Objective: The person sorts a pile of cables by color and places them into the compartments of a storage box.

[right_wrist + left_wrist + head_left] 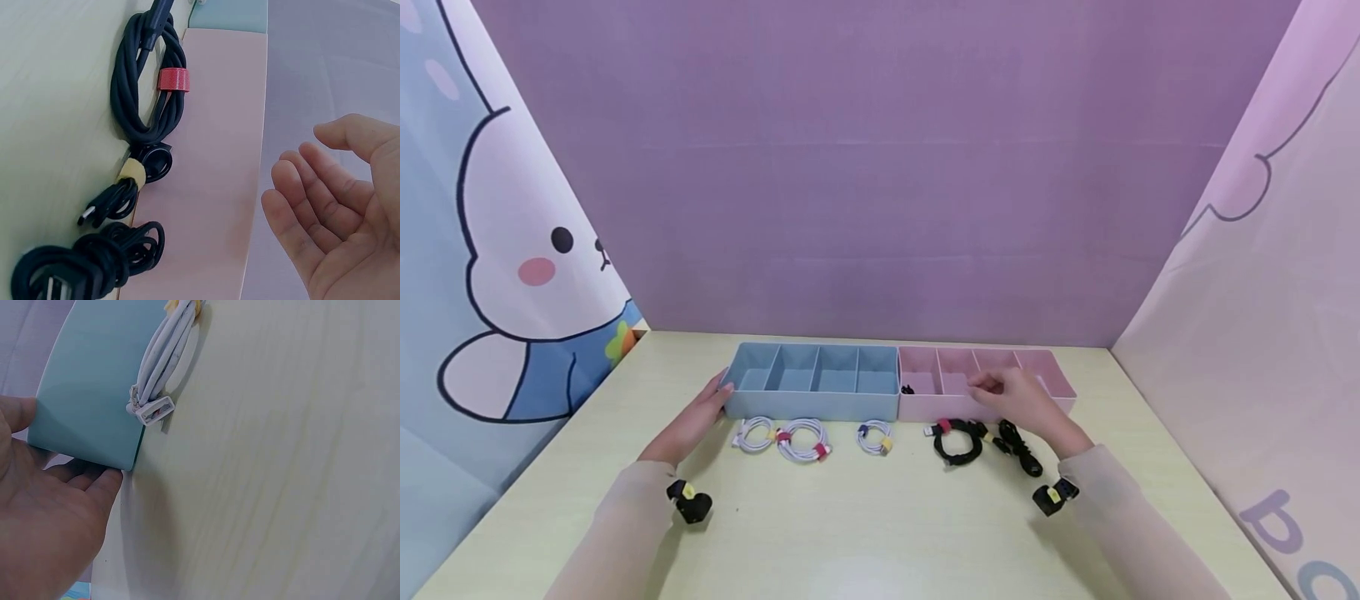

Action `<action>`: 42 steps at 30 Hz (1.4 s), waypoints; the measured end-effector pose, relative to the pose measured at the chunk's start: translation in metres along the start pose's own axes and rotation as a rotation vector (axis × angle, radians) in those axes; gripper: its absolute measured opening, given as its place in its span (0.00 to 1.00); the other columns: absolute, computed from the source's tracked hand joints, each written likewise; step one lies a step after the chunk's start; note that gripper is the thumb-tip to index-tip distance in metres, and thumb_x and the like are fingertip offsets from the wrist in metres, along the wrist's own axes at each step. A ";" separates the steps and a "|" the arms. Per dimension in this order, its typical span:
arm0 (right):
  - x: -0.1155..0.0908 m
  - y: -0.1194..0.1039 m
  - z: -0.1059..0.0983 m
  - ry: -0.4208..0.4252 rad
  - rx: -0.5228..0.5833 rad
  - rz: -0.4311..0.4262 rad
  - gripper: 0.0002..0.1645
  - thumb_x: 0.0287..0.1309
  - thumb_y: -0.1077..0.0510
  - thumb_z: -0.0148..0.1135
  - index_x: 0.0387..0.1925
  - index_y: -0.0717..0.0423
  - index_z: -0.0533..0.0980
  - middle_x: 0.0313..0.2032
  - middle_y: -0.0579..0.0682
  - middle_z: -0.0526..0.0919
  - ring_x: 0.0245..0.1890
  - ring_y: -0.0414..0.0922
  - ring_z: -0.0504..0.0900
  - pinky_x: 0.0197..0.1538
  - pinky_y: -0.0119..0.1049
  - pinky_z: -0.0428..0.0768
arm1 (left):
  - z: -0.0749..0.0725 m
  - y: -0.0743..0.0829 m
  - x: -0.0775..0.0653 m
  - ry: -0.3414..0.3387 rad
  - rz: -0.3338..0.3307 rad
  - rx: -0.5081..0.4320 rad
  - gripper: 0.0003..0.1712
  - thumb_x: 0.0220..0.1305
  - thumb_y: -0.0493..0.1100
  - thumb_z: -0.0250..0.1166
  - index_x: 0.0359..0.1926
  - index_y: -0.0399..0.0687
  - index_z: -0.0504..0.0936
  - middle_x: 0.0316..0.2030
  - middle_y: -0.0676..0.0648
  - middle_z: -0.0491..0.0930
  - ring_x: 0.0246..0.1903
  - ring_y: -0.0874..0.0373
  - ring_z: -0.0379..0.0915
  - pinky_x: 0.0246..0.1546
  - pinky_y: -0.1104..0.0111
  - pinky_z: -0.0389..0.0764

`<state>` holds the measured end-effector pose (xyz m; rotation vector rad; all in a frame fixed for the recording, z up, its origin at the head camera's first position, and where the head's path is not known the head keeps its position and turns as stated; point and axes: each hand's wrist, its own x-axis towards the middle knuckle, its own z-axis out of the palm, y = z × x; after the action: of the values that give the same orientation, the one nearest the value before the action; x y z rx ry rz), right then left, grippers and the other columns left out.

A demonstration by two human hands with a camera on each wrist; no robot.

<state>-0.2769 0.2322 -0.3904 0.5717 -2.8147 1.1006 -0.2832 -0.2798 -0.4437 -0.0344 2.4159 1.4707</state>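
My left hand (703, 402) holds the left end of the blue compartment box (812, 407); in the left wrist view the thumb lies at its upper edge and the fingers against its end. Above the pink compartment box (936, 408), my right hand (1017, 396) hovers with loosely bent fingers and nothing between them. A small black item (907, 389), likely part of a cable, shows in the pink box's leftmost compartment. Before that box lie a coiled black cable (119, 81) with a red strap, a smaller one (125, 197) with a yellow strap, and a bundled black cable (103, 253).
In front of the blue box lie three coiled white cables: one with a yellow strap (754, 435), one with red straps (803, 440) and one with blue and yellow straps (875, 437). Both boxes stand end to end on the pale table (850, 533), near the purple backdrop (880, 183).
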 end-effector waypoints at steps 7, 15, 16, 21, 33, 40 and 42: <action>-0.004 0.001 -0.004 0.007 -0.012 -0.022 0.12 0.66 0.57 0.65 0.44 0.62 0.84 0.35 0.46 0.85 0.36 0.43 0.82 0.40 0.35 0.83 | 0.000 0.000 -0.001 -0.002 0.008 -0.008 0.47 0.71 0.75 0.33 0.78 0.66 0.24 0.79 0.41 0.26 0.75 0.33 0.32 0.68 0.31 0.35; -0.013 0.005 -0.006 0.002 0.001 -0.038 0.12 0.66 0.57 0.65 0.44 0.62 0.84 0.35 0.47 0.85 0.35 0.42 0.81 0.38 0.33 0.82 | 0.000 0.002 -0.002 0.006 0.000 -0.005 0.45 0.72 0.74 0.32 0.78 0.67 0.25 0.79 0.42 0.26 0.76 0.34 0.30 0.67 0.30 0.34; -0.014 0.006 -0.006 0.006 -0.005 -0.040 0.12 0.66 0.57 0.65 0.44 0.62 0.84 0.35 0.47 0.85 0.35 0.42 0.81 0.37 0.33 0.82 | 0.001 0.002 -0.002 0.006 -0.003 -0.003 0.46 0.71 0.75 0.33 0.78 0.68 0.25 0.79 0.43 0.26 0.76 0.34 0.30 0.66 0.30 0.34; -0.020 0.011 -0.007 0.026 -0.038 -0.071 0.08 0.64 0.61 0.66 0.42 0.62 0.85 0.33 0.49 0.86 0.31 0.41 0.81 0.35 0.32 0.82 | 0.001 0.003 -0.002 0.007 -0.007 0.001 0.48 0.69 0.77 0.32 0.78 0.68 0.24 0.79 0.42 0.26 0.75 0.34 0.30 0.66 0.29 0.34; -0.031 0.018 -0.009 0.017 -0.043 -0.047 0.09 0.64 0.61 0.66 0.41 0.64 0.84 0.32 0.46 0.86 0.32 0.41 0.81 0.37 0.34 0.82 | 0.002 0.004 -0.003 0.006 -0.001 0.008 0.41 0.77 0.69 0.31 0.78 0.66 0.24 0.79 0.42 0.25 0.75 0.34 0.29 0.67 0.30 0.35; -0.036 0.020 -0.011 0.012 -0.011 -0.017 0.10 0.64 0.61 0.66 0.43 0.65 0.84 0.33 0.47 0.86 0.33 0.42 0.81 0.37 0.32 0.82 | 0.002 0.003 -0.003 0.008 -0.011 0.016 0.44 0.73 0.73 0.31 0.78 0.67 0.23 0.79 0.42 0.25 0.75 0.34 0.29 0.66 0.30 0.34; -0.037 0.020 -0.011 0.010 -0.002 -0.002 0.11 0.65 0.60 0.66 0.43 0.65 0.84 0.33 0.47 0.85 0.33 0.42 0.81 0.36 0.32 0.82 | 0.002 0.003 -0.002 0.007 -0.009 0.014 0.45 0.72 0.75 0.31 0.78 0.67 0.23 0.79 0.42 0.25 0.75 0.34 0.30 0.67 0.30 0.34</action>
<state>-0.2502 0.2645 -0.4024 0.5672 -2.8065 1.0965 -0.2810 -0.2773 -0.4415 -0.0481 2.4288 1.4513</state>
